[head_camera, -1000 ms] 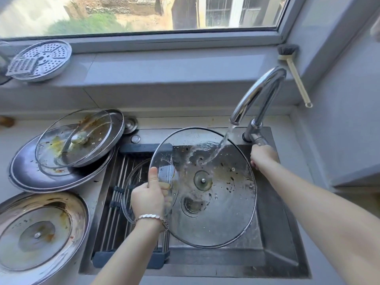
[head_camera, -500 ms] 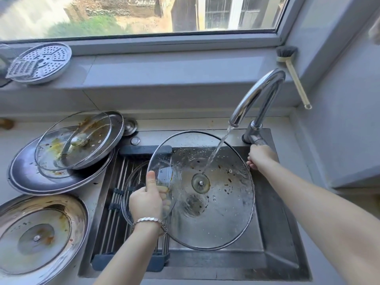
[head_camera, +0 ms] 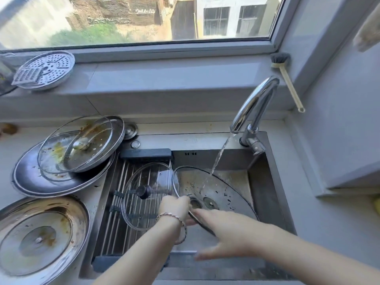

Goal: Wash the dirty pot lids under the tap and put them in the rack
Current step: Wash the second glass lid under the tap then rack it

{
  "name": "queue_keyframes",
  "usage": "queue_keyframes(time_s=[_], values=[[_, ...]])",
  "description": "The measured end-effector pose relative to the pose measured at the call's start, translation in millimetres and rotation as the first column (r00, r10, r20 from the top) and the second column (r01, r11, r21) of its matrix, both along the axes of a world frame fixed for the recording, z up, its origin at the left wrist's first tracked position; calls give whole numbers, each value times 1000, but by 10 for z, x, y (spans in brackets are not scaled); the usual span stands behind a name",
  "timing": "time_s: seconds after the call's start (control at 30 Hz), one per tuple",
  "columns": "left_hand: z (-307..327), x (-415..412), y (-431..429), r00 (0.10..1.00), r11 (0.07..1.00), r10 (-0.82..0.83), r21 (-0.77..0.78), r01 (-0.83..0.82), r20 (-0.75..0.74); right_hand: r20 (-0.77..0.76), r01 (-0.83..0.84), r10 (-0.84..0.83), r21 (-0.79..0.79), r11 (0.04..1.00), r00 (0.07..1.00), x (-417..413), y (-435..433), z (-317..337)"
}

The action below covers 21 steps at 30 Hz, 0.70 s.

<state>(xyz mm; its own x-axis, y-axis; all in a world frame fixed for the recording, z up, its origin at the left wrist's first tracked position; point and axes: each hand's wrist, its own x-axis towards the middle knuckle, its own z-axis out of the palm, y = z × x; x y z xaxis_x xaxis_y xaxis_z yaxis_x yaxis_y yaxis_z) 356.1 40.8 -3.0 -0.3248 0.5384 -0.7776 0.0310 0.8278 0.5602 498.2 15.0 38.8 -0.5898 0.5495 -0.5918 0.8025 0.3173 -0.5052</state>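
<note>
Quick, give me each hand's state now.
Left hand: closed on the rim of the large glass lid.
Right hand: open, fingers spread against the lid.

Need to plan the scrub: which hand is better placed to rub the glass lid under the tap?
Probably the right hand. It lies open at the near rim of the large glass lid, fingers free. The left hand grips the lid's left edge, tilting it under the water stream, so it should keep holding.
</note>
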Motion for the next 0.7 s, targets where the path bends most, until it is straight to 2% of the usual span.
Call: queue_keyframes(time_s=[0.07,0.13,0.2,0.23,0.27,0.3,0.33,0.37,0.4,0.43,0.47,0.5,0.53,0.57,0.63,0.7], values=[[38,197,-45,993,996,40,-86,-30,111,162,-69,39,182,981,986,-18,-50,-54],[101,349,-68,976,991,34,-130,-6,215,247,-81,22,233,969,969,63,-15,-36],[206,411,-61,959,971,-132,-163,176,252,273,-65,-5,249,966,962,209,81,12],[269,404,-41,935,934,-292,-150,324,200,273,-44,-28,258,965,962,285,143,47],[314,374,-16,873,867,-484,-107,487,54,259,-21,-48,258,966,965,353,219,67],[356,324,16,743,765,-639,-61,641,-198,247,-16,-45,238,971,968,399,281,107],[384,258,44,539,627,-695,-35,778,-476,235,-28,-23,209,977,972,429,336,146],[414,204,63,351,482,-667,-22,876,-657,231,-48,6,175,983,973,442,382,195],[431,161,81,251,361,-634,8,933,-732,227,-67,32,151,986,973,449,430,242],[408,122,95,208,257,-669,41,966,-713,227,-85,52,138,987,972,444,476,305],[372,105,91,210,187,-754,104,977,-623,220,-93,62,133,987,974,435,523,358],[326,106,62,231,162,-834,177,971,-501,207,-87,60,125,988,976,423,572,414],[266,122,17,280,188,-880,259,947,-385,192,-76,52,120,990,980,415,628,454],[201,138,-26,371,261,-877,347,901,-305,171,-66,45,120,991,984,407,683,490],[130,169,-75,619,475,-766,498,726,-172,97,-32,18,145,989,995,415,774,512],[117,196,-82,782,626,-616,545,558,-94,-82,88,-73,192,977,994,456,831,440]])
